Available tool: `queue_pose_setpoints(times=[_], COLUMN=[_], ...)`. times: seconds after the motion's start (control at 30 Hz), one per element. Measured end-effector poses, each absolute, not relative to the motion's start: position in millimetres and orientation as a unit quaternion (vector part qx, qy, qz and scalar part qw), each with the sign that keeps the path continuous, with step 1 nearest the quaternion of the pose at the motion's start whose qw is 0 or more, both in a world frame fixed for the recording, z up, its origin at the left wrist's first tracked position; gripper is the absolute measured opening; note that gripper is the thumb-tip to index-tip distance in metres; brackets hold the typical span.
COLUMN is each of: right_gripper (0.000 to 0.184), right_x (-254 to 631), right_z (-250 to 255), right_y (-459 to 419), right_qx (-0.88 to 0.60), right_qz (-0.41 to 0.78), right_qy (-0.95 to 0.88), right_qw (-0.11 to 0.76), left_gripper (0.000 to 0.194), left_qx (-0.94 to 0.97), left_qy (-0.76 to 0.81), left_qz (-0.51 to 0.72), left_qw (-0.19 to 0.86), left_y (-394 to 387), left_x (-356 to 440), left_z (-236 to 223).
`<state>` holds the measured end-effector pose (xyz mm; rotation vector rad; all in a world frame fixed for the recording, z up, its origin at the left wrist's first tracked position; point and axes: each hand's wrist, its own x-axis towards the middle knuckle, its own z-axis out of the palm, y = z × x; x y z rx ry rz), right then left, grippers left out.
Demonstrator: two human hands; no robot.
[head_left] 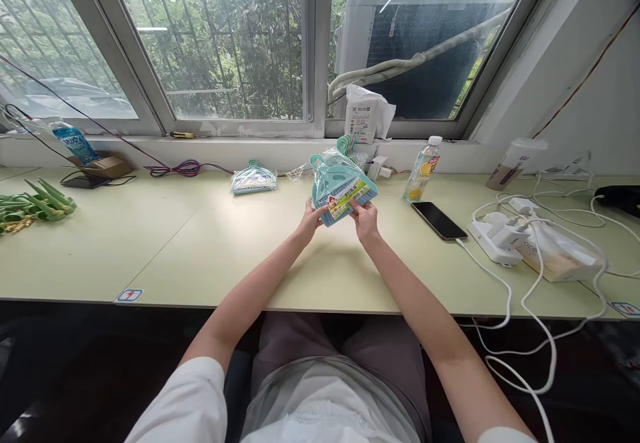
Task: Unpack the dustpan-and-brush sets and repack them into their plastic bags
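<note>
Between both hands is a teal mini dustpan and brush set (340,183) in clear plastic wrap, tilted, with a yellow printed label along its lower side. My left hand (311,221) grips its lower left corner, thumb on the front. On the lower right, my right hand (366,219) pinches the edge with the thumb over the label. It is held above the table (250,249). A second wrapped dustpan and brush set (254,179) lies near the back, left of the hands. Green looped handles (347,143) show behind the held set; what they belong to is partly hidden.
To the right are a drink bottle (423,169), a phone (439,221) on a white cable, a power strip (497,241) and a tissue pack (557,253). A white package (367,115) stands by the window. On the left lie green stems (43,201) and a blue bottle (75,143).
</note>
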<state>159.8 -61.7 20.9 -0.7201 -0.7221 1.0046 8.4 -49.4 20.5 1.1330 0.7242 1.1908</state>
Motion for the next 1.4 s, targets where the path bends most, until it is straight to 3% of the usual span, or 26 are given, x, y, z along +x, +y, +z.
queue_pose_setpoints(times=[0.1, 0.2, 0.3, 0.37, 0.47, 0.57, 0.83, 1.13, 1.4], right_gripper=[0.033, 0.033, 0.032, 0.034, 0.039, 0.045, 0.049, 0.041, 0.039], right_x=[164.2, 168.0, 165.5, 160.2, 151.1, 146.0, 144.9, 144.2, 145.9], right_z=[18.6, 17.1, 17.2, 17.7, 17.9, 17.0, 17.0, 16.2, 18.9], right_y=[-59.9, -58.3, -58.5, -59.9, -62.6, -64.6, -66.9, -66.4, -68.0], right_qx=[-0.343, -0.368, -0.388, -0.394, -0.402, -0.412, -0.411, -0.422, -0.394], right_qz=[0.448, 0.437, 0.431, 0.435, 0.442, 0.439, 0.447, 0.444, 0.462], right_qy=[-0.33, -0.339, -0.374, -0.401, -0.434, -0.457, -0.441, -0.401, -0.387], right_qw=[0.757, 0.748, 0.724, 0.703, 0.675, 0.655, 0.66, 0.681, 0.694], left_gripper=[0.091, 0.068, 0.043, 0.04, 0.044, 0.033, 0.034, 0.044, 0.05], left_qx=[0.49, 0.532, 0.64, 0.7, 0.753, 0.782, 0.836, 0.866, 0.861], left_qy=[0.399, 0.475, 0.477, 0.483, 0.497, 0.504, 0.43, 0.394, 0.394], left_qz=[0.582, 0.655, 0.601, 0.526, 0.424, 0.356, 0.28, 0.289, 0.302], left_qw=[0.512, 0.248, 0.029, -0.033, -0.07, -0.094, -0.196, -0.104, -0.105], left_y=[-48.7, -53.1, -60.5, -64.5, -66.6, -65.0, -66.7, -71.9, -72.7], left_x=[6.3, -2.7, -10.8, -11.4, -5.8, 0.2, -2.6, -0.7, 0.1], left_z=[23.1, 32.5, 43.6, 47.7, 46.7, 41.2, 38.6, 49.2, 46.6])
